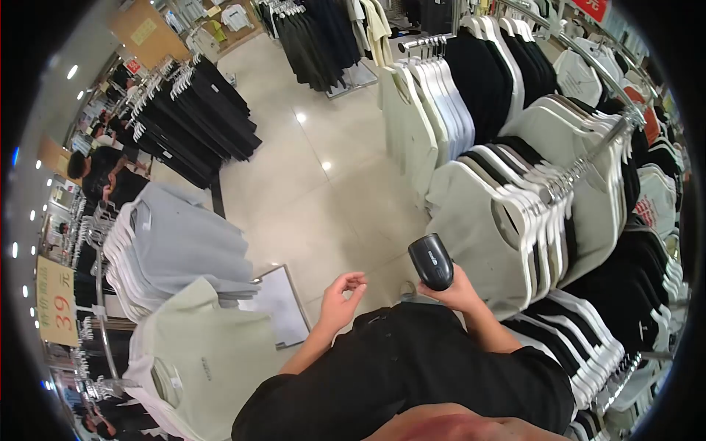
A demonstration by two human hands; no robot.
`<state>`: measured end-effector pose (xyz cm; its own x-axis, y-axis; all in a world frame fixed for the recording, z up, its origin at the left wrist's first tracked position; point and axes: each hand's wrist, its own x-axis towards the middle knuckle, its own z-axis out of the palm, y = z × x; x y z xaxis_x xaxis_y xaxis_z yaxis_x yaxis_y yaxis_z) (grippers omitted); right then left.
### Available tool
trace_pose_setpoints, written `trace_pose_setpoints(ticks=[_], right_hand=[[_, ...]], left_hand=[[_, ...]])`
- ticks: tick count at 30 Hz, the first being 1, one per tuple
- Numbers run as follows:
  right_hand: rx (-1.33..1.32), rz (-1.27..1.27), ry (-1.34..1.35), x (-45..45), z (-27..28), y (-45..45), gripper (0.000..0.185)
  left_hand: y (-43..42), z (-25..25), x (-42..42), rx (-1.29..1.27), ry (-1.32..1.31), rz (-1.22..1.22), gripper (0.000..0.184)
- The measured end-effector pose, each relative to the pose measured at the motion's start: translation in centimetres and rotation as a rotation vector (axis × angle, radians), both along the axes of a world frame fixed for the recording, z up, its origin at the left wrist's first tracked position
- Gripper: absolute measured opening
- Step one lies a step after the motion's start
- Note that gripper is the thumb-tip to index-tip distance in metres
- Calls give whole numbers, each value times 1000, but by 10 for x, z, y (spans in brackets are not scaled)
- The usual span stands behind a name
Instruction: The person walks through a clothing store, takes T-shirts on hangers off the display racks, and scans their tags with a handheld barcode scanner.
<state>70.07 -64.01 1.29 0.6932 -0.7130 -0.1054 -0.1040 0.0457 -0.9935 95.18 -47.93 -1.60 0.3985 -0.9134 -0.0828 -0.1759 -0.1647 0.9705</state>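
My right hand (457, 288) is wrapped round the handle of a black handheld scanner (432, 262), whose rounded head points up and away from me. Grey-green shirts on white hangers (471, 228) hang just beyond it on the right. My left hand (343, 298) is raised in front of my black top, empty, its fingers slightly curled and apart. To its left, pale green shirts (220, 353) and grey shirts (184, 242) hang on a rack.
Black trousers (191, 117) hang on a rack at the upper left, with another person (107, 173) near it. A white base panel (279, 305) lies low at the left. A price sign (57, 301) stands at the left edge. Tiled floor (294, 184) runs between the racks.
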Motion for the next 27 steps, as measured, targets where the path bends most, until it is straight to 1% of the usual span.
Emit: trace_pose_setpoints(ticks=[1,2,3,6,8,12,15,17,18,20,24,26,27], right_hand=[[4,59,18,8,-6,-19,32],[22,64,4,18,-9,-34,32],[44,79,8,29,-5,-48,34],[25,79,41,59,-7,-87,40],[-89,69,7,82,-5,-108,24],[-95,109,90,134,-9,-152,24],[-111,82,92,184,-1,-184,24],[-98,3,95,224,-1,-201,23],[-106,-7,97,245,-2,-209,23],[-26,-10,143,285,1,-228,38],[3,-127,131,369,24,-251,35],[-124,-164,59,404,35,-268,33],[-69,-175,169,418,50,-274,32]], left_hand=[[-21,9,6,-53,-31,-7,27],[-36,15,11,-101,-59,-15,26],[-47,19,15,-84,-69,-12,26],[-82,21,31,-109,6,30,25],[-90,11,45,-115,76,94,24],[-107,-16,96,-77,151,150,23],[-140,-36,152,-117,238,186,22],[-166,-45,196,-154,286,200,22],[-179,-44,220,-160,289,189,22],[-212,-39,269,-202,229,132,21],[-263,-18,363,-162,228,64,20],[-289,-18,404,-192,242,24,20],[-302,-21,423,-183,263,-10,20]])
